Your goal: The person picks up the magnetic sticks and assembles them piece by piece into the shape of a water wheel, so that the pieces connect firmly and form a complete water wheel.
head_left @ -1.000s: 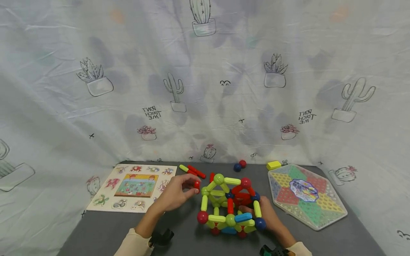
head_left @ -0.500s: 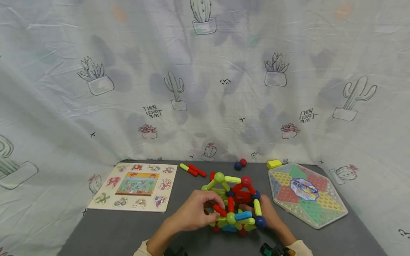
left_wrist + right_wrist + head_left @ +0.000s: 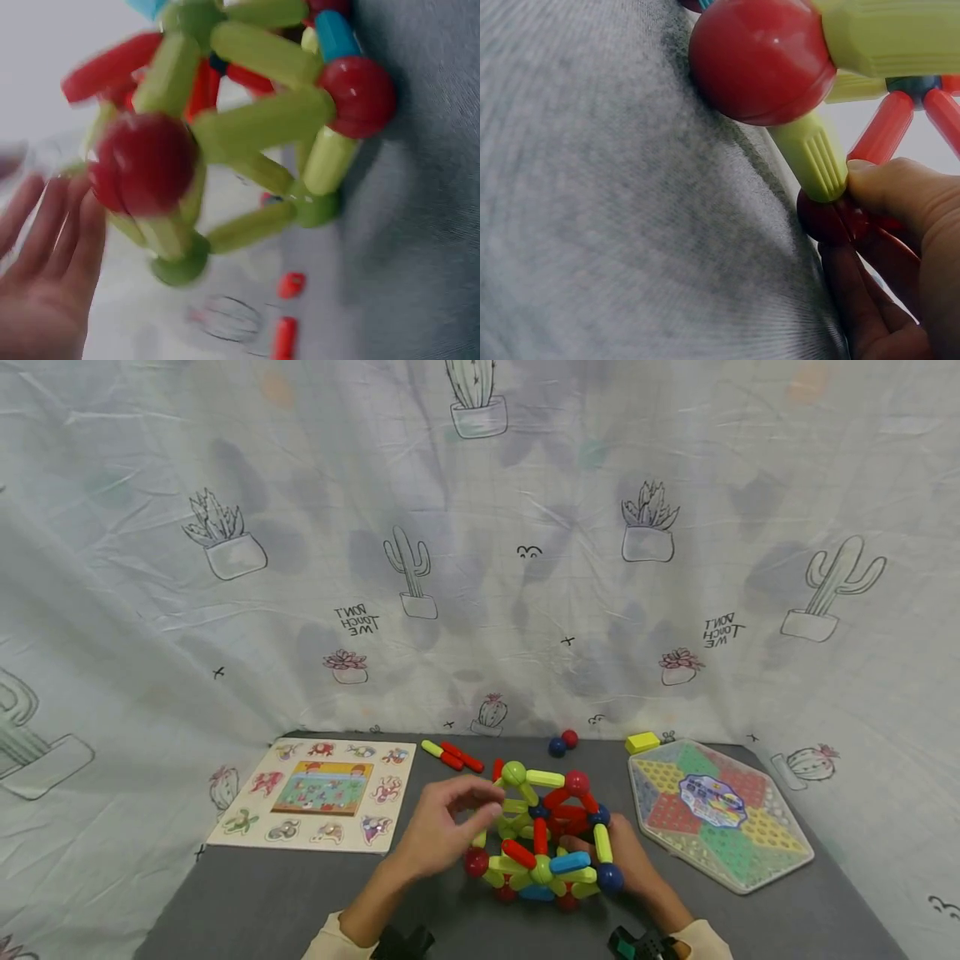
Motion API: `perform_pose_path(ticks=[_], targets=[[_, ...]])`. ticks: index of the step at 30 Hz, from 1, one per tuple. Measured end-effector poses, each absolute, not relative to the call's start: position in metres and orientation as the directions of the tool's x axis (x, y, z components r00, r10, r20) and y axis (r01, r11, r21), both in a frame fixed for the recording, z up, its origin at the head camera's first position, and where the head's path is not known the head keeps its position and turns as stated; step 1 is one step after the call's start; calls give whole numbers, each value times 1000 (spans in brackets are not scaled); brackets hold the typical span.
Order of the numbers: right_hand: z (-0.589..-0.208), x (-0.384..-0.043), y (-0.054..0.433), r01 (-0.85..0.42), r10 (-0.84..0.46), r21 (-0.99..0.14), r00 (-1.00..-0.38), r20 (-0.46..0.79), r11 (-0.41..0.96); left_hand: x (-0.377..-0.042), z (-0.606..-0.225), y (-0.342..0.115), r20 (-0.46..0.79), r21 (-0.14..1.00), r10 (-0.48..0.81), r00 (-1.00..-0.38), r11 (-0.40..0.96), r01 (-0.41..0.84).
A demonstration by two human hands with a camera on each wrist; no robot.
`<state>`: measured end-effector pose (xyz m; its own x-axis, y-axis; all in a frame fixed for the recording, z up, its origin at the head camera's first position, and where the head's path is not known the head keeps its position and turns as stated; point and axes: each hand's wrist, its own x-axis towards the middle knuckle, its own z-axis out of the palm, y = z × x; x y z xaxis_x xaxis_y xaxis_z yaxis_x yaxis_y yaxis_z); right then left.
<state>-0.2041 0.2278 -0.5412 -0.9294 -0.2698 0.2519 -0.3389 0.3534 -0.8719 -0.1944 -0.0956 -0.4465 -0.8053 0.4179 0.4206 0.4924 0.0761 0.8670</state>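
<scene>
A frame of magnetic building sticks and balls (image 3: 540,810) stands in the middle of the table in the head view, mostly yellow-green with red and blue pieces. A red stick (image 3: 519,854) slants up and left from the green ball (image 3: 542,870) at its front. My left hand (image 3: 442,827) is beside the frame's left side, fingers loosely bent and holding nothing; the left wrist view shows its fingers (image 3: 64,225) extended near a red ball (image 3: 142,163). My right hand (image 3: 628,857) steadies the frame's right side, thumb and fingers around a dark red ball (image 3: 829,216) low down.
Several loose red and yellow-green sticks (image 3: 452,756) lie behind the frame, with a blue ball (image 3: 557,747) and a red ball (image 3: 570,739) further right. A wooden picture puzzle (image 3: 255,828) lies left; a hexagonal checkers board (image 3: 720,852) and a yellow block (image 3: 642,742) lie right.
My left hand brought the red stick rightward to the frame's front green ball, let go of it there, and drew back up and left. My right hand kept its hold.
</scene>
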Motion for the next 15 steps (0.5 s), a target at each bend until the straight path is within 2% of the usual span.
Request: perform_pose_path(ticks=[3,5,8,11,15], targets=[[-540,-204,229,-374,-267,-860,-919,291,349,-212,-461,-100,345,936,174,-922,13,353],[-540,-205,230,-386,-266,-855,-915,305,347,-222,-475,-101,237,971,109,-965,18,240],[-543,-206,229,-410,-277,-841,-904,325,353,-229,-497,-102,103,979,206,-973,152,136],[-544,-208,226,-430,-302,-831,-893,333,354,-230,-514,-103,59,946,341,-938,281,162],[-545,-210,219,-419,-306,-838,-896,321,348,-229,-523,-106,157,913,406,-900,289,289]])
